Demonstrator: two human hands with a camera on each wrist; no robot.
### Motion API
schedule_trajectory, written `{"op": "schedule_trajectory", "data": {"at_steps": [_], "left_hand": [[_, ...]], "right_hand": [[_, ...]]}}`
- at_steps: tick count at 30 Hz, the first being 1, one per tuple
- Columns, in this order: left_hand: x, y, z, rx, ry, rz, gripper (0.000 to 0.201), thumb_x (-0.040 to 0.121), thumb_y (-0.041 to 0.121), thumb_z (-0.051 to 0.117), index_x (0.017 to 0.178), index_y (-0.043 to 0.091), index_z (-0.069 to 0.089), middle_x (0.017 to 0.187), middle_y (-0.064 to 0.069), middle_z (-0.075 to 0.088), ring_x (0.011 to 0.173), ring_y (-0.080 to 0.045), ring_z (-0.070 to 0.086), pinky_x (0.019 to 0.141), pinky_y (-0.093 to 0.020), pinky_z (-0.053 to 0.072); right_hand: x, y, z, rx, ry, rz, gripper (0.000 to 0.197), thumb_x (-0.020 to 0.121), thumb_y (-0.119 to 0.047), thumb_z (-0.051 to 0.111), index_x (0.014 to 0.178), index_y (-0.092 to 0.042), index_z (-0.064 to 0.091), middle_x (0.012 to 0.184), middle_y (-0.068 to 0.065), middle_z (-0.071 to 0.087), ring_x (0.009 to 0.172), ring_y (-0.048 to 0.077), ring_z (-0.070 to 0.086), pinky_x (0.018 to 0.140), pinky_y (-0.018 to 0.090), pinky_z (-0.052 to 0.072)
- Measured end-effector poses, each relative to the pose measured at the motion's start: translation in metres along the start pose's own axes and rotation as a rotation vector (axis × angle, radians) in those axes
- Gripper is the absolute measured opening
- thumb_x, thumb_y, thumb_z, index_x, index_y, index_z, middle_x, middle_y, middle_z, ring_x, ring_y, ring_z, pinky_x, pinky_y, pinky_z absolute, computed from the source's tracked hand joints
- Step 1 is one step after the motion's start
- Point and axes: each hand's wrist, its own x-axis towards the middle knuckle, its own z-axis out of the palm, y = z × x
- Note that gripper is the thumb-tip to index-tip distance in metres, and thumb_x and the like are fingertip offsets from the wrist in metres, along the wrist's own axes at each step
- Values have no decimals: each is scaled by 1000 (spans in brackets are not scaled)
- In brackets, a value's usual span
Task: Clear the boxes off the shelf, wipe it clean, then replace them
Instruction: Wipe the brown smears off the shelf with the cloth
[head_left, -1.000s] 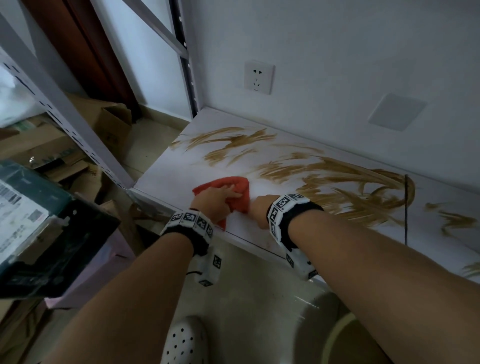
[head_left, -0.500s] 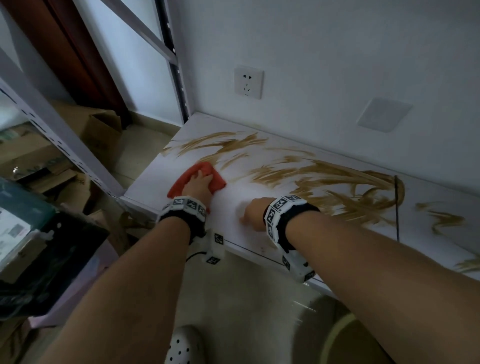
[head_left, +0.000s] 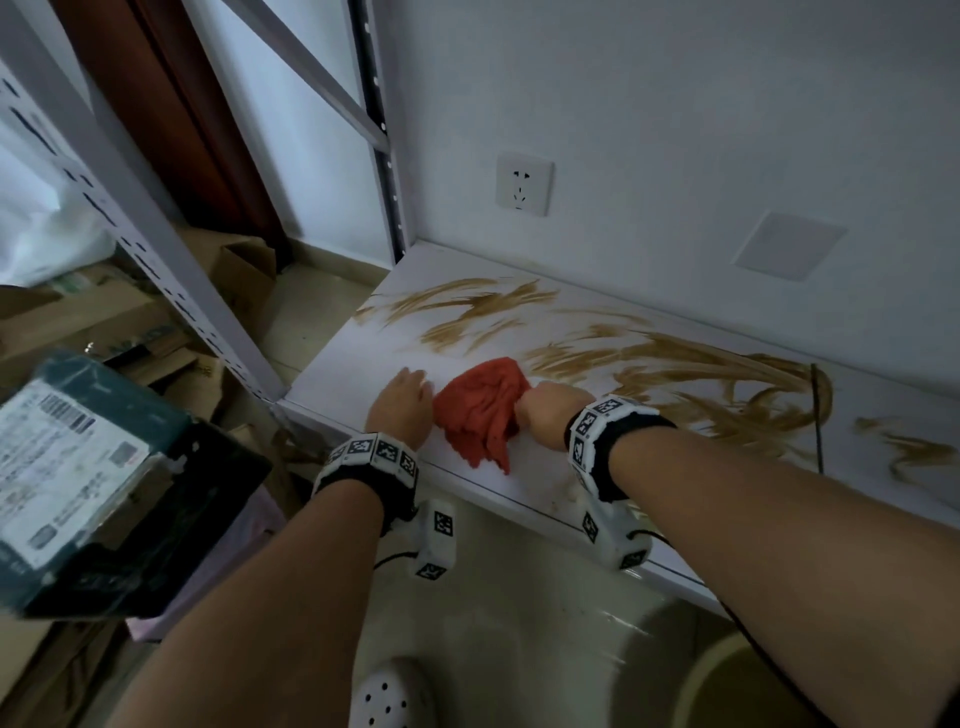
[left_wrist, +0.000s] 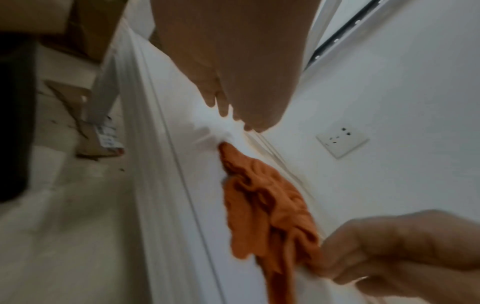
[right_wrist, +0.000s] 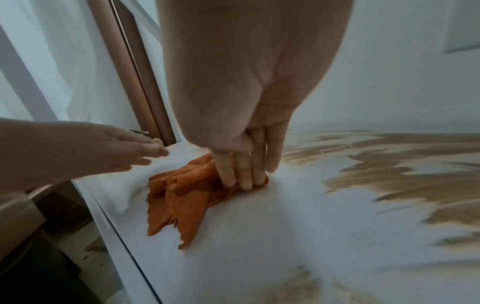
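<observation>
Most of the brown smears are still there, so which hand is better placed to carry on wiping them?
Right. The right hand presses the red cloth at the edge of the brown smears, which spread to its side. The left hand lies bare on wiped shelf.

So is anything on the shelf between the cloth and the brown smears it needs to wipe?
Nothing visible. The right hand presses the orange cloth on the shelf, and bare white surface leads to the brown smears.

Bare forearms, black wristbands (head_left: 370, 470) with white marker tags, white perforated clog (head_left: 390, 695)
</observation>
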Motion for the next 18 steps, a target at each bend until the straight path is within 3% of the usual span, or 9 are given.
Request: {"op": "schedule_trajectory", "data": {"at_steps": [2, 4, 8, 11, 18], "left_hand": [[1, -20, -1, 142, -33, -145, 33, 96, 10, 36, 124, 0, 50, 133, -15, 48, 125, -28, 44, 106, -35, 37], [-1, -26, -4, 202, -76, -236, 33, 94, 11, 39, 123, 2, 52, 129, -14, 50, 120, -28, 49, 103, -36, 42], [1, -18, -7, 255, -152, -262, 32, 90, 17, 43, 114, 6, 61, 119, -13, 58, 109, -27, 58, 95, -37, 49], [4, -12, -7, 266, -180, -283, 31, 89, 19, 45, 109, 6, 63, 115, -13, 61, 104, -28, 60, 91, -38, 52], [16, -14, -21, 276, -193, -240, 25, 90, 15, 46, 102, 6, 66, 110, -12, 65, 98, -28, 63, 75, -29, 46]], "right_hand": [[7, -7, -4, 5, 64, 15, 27, 92, -7, 41, 117, -7, 52, 115, 15, 57, 95, 30, 57, 74, 34, 43], [17, -16, -3, 24, 111, 9, 35, 93, -16, 41, 127, -9, 42, 122, 16, 52, 105, 33, 56, 80, 37, 45], [40, -25, 5, 128, 96, 54, 51, 97, -43, 35, 141, -16, 30, 136, 18, 41, 113, 35, 53, 89, 42, 47], [52, -27, 5, 116, 53, 36, 66, 93, -54, 39, 146, -18, 23, 145, 21, 28, 120, 36, 48, 96, 42, 45], [85, -46, 7, 78, 47, 19, 75, 85, -59, 51, 140, -11, 34, 149, 23, 18, 134, 39, 28, 107, 49, 34]]}}
